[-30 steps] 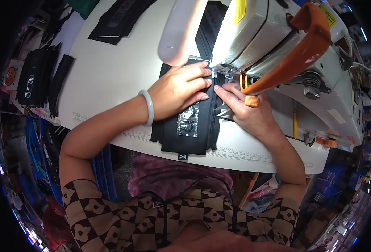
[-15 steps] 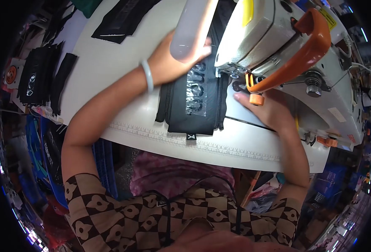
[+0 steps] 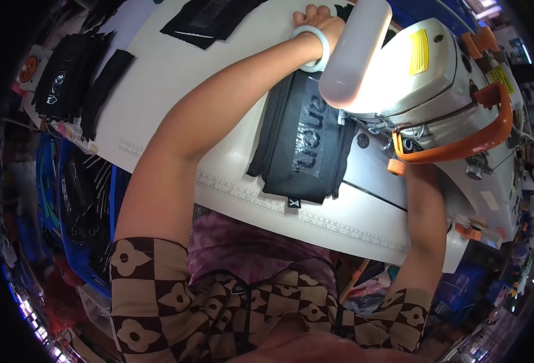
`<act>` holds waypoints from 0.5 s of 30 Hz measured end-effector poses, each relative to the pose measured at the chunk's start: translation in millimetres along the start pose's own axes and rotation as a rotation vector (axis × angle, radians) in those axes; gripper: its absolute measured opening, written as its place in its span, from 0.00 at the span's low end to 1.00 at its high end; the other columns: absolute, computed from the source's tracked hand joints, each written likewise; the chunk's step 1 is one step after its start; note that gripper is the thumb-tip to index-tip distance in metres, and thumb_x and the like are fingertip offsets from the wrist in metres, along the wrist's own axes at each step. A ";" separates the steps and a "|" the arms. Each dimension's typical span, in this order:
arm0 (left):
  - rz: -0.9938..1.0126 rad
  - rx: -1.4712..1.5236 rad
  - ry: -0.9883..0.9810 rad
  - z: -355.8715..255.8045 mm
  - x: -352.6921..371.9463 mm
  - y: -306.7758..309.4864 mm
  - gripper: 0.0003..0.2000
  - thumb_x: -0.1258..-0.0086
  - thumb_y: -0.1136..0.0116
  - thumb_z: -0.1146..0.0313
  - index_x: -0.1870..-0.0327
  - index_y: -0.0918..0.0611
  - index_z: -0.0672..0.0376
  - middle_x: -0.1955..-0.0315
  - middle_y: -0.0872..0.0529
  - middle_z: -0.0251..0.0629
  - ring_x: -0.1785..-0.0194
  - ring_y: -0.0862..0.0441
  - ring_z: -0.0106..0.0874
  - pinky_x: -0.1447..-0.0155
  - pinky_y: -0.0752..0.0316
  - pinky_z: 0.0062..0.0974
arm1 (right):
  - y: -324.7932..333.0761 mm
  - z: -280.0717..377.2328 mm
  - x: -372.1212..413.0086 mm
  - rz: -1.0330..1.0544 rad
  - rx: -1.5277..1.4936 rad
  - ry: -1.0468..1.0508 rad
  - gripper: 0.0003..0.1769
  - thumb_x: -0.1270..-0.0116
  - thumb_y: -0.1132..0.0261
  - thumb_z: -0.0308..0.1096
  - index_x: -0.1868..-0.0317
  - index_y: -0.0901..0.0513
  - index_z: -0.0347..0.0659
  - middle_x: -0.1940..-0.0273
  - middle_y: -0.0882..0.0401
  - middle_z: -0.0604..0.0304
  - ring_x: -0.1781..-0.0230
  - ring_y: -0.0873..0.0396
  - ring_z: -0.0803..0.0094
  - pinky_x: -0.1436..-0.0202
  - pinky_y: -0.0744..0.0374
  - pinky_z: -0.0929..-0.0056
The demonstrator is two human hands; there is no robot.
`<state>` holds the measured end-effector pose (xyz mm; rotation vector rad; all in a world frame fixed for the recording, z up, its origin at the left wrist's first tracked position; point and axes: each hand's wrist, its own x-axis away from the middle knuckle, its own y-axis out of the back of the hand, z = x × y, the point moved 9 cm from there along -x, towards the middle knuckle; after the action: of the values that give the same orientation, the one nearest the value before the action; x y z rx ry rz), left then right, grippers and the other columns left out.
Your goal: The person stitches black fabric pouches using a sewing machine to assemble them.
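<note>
A black fabric piece (image 3: 285, 151) with a clear-covered lettered strip lies on the white table, its upper right edge beside the needle area of the sewing machine (image 3: 424, 66). My left hand (image 3: 318, 23), below a pale bangle, is at the far end of the fabric with fingers curled; what they hold, if anything, is hidden. My right forearm reaches under the orange handle of the machine, and the hand itself is hidden behind the machine.
The white lamp tube (image 3: 354, 54) hangs over the fabric's far end. More black pieces (image 3: 209, 21) lie at the far left of the table, with a stack (image 3: 67, 75) at the left edge. A printed ruler (image 3: 267, 202) runs along the near edge.
My left hand has moved away from me to the far end of the fabric and its fingers have curled. My right hand has passed out of sight behind the machine. The camera view has shifted.
</note>
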<state>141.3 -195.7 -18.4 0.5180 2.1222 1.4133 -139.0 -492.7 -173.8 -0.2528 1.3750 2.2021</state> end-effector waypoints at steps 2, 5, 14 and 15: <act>0.058 -0.008 0.015 11.5 -20.5 -21.9 0.20 0.38 0.30 0.54 0.49 0.11 0.56 0.56 0.13 0.48 0.45 0.18 0.46 0.41 0.25 0.43 | -2.7 -4.8 -3.6 -0.008 0.003 -0.026 0.28 0.20 0.43 0.45 0.24 0.29 0.46 0.26 0.27 0.53 0.26 0.30 0.54 0.27 0.26 0.44; -0.241 -0.039 -0.082 45.4 -49.9 -54.4 0.17 0.35 0.31 0.58 0.50 0.11 0.57 0.55 0.13 0.47 0.46 0.18 0.44 0.40 0.25 0.40 | -8.2 -3.9 -12.3 -0.017 0.004 -0.058 0.28 0.21 0.43 0.43 0.25 0.28 0.46 0.26 0.28 0.54 0.24 0.32 0.53 0.26 0.26 0.42; -0.514 0.091 0.082 211.2 61.2 180.4 0.11 0.26 0.37 0.69 0.49 0.20 0.63 0.61 0.15 0.56 0.55 0.17 0.54 0.47 0.22 0.46 | 60.7 210.7 -1.5 0.771 0.646 -0.202 0.22 0.27 0.34 0.36 0.34 0.20 0.43 0.45 0.14 0.47 0.46 0.14 0.52 0.40 0.17 0.51; -0.475 -0.031 0.173 202.2 77.6 186.4 0.12 0.26 0.36 0.69 0.47 0.19 0.63 0.59 0.15 0.55 0.52 0.18 0.53 0.45 0.23 0.45 | 65.6 227.8 3.9 0.783 0.643 -0.215 0.22 0.27 0.34 0.36 0.34 0.20 0.43 0.45 0.14 0.47 0.46 0.14 0.52 0.40 0.17 0.51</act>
<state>210.0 65.6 74.5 -0.1264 2.1614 1.2440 -150.3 -314.0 -18.3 0.8571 2.1919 2.0652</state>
